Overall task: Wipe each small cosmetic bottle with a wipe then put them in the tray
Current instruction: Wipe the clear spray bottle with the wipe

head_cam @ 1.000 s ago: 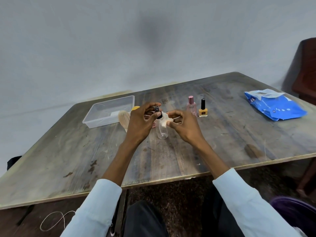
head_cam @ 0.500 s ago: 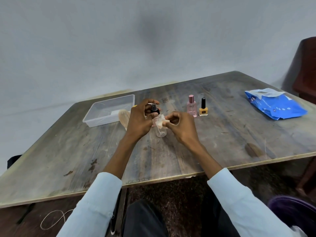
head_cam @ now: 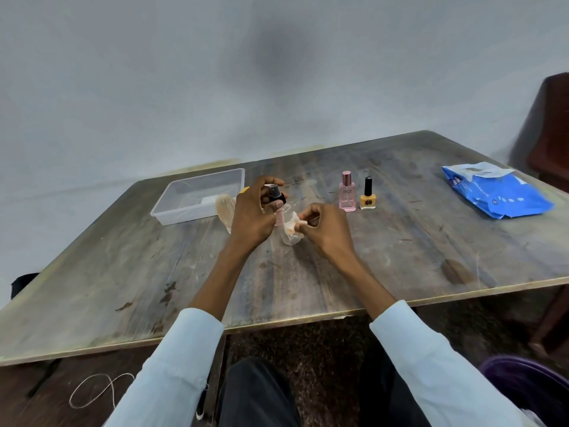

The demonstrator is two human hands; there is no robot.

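My left hand grips a clear spray bottle by its black cap, holding it above the table. My right hand pinches a crumpled whitish wipe against the bottle's side. A pink perfume bottle and a yellow nail polish bottle stand side by side on the table to the right of my hands. The clear plastic tray lies at the back left. A pale beige item rests by the tray, partly hidden behind my left hand.
A blue pack of wipes lies at the far right of the wooden table. A dark chair stands beyond the right edge. A purple bin sits on the floor at the lower right, and a cord at the lower left.
My right hand has slid the wipe down along the bottle's side, and both hands have shifted slightly left. The standing bottles have not moved.
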